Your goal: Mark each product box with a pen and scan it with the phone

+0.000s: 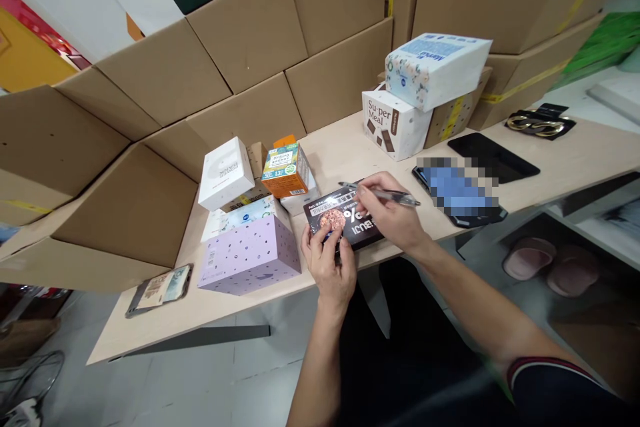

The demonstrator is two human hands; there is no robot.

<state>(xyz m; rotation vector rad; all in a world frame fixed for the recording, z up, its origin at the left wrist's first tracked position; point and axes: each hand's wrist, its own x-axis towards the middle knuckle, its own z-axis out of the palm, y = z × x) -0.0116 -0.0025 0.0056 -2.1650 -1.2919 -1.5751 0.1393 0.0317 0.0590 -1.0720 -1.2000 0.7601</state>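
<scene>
A flat black packet (344, 219) with a food picture and a white label lies at the table's near edge. My left hand (329, 264) is closed on its near left corner, thumb on top. My right hand (394, 211) rests over the packet's right side, fingers pinched around a grey pen (383, 195) that lies nearly level, its tip pointing left over the white label.
A lilac box (250, 255), a white box (225, 173) and an orange carton (285, 171) stand left of the packet. Further right are a Super Meal box (395, 124), a tissue pack (436, 69), a phone (457, 192) and a black tray (493, 156). Cardboard boxes (260, 47) wall the back.
</scene>
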